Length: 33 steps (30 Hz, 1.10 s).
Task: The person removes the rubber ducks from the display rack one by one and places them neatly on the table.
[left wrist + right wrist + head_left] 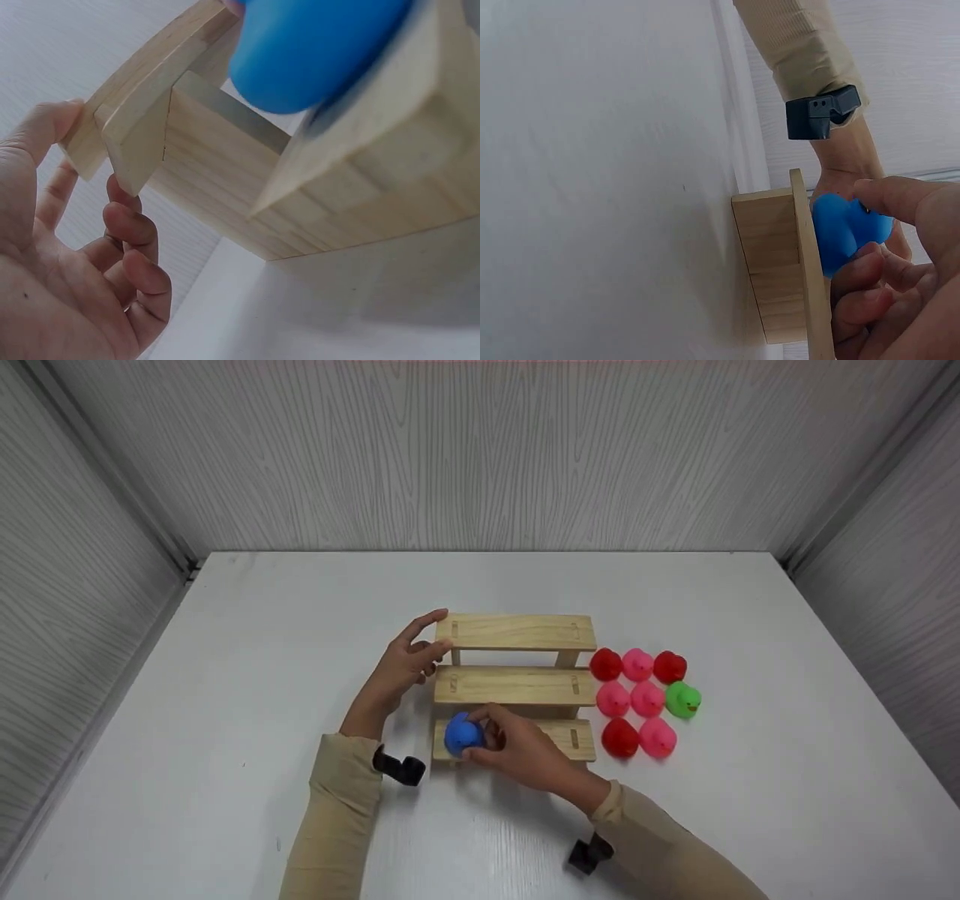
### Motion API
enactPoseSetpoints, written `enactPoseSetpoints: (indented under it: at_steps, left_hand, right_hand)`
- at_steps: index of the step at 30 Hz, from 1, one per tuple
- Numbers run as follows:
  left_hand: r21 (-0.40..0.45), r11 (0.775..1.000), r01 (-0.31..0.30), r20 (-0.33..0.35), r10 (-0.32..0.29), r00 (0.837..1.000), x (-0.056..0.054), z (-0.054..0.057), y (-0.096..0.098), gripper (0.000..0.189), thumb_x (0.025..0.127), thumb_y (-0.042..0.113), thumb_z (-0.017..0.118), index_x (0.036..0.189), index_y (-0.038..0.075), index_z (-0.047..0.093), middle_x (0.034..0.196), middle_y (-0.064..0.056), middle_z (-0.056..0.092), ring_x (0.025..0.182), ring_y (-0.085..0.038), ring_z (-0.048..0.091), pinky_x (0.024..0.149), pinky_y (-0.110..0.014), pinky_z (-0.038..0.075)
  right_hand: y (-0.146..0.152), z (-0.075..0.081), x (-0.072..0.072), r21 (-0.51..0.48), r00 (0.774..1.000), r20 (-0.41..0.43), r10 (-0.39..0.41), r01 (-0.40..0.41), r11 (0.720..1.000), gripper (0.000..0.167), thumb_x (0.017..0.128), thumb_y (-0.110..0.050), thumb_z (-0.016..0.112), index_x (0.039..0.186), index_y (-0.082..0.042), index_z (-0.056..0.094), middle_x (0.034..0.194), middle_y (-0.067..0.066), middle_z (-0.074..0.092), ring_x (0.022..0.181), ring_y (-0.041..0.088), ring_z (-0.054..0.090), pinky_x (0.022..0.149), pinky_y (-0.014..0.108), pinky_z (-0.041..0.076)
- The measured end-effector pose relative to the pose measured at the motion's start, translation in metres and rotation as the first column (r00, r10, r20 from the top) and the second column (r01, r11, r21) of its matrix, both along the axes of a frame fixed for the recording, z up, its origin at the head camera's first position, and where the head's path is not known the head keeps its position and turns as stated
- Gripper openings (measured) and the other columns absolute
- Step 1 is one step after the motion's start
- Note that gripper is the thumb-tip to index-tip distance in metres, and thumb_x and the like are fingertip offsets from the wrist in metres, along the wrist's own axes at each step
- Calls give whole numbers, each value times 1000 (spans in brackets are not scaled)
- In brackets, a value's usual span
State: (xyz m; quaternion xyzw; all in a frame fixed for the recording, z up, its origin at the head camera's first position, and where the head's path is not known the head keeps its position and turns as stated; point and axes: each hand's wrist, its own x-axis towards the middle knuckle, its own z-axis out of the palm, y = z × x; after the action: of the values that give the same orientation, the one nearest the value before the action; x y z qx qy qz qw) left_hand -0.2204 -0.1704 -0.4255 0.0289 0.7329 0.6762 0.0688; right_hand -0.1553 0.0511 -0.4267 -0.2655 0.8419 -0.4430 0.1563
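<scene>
A three-step wooden rack [517, 686] stands in the middle of the white table. My left hand [401, 667] grips the left end of its top step, thumb in front and a finger behind, as the left wrist view also shows. On the left end of the lowest step sits a blue rubber duck [463, 735]. My right hand [525, 746] pinches this duck between thumb and fingers. In the right wrist view the blue duck [836, 232] rests against the step's board [810, 262], partly covered by my fingers.
Right of the rack, rubber ducks stand close together in rows: several red [620, 737] and pink ones [647, 700], and one green duck [683, 700]. Grey wood-grain panels [480, 457] enclose the table at the back and sides.
</scene>
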Motion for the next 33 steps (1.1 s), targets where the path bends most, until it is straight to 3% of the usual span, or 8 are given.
enactPoseSetpoints:
  at_steps: [13, 20, 33]
  left_hand:
    - [4, 1000, 11, 3, -11, 1000, -2, -2, -1, 55, 95, 31, 62, 145, 33, 42, 81, -1, 47, 67, -15, 37, 63, -31, 30]
    - [-10, 1000, 12, -2, -12, 1000, 1, 1, -3, 55, 95, 31, 62, 146, 32, 41, 79, 0, 48, 67, -15, 38, 63, -30, 31]
    - [-14, 1000, 15, -11, -15, 1000, 0, 1, -3, 58, 95, 31, 62, 148, 26, 38, 81, -2, 48, 67, -16, 37, 63, -31, 30]
  right_hand:
    - [42, 4, -9, -32, 999, 49, -18, 20, 999, 39, 85, -22, 75, 116, -7, 56, 85, 3, 52, 77, 16, 49, 65, 20, 42]
    - [65, 4, -9, 16, 997, 72, -25, 24, 1000, 44, 83, -25, 77, 118, -10, 55, 88, 2, 55, 81, 16, 52, 68, 20, 45]
    - [110, 18, -12, 76, 997, 35, -69, 66, 995, 46, 80, -22, 79, 118, -8, 56, 91, 5, 56, 80, 18, 53, 64, 20, 46]
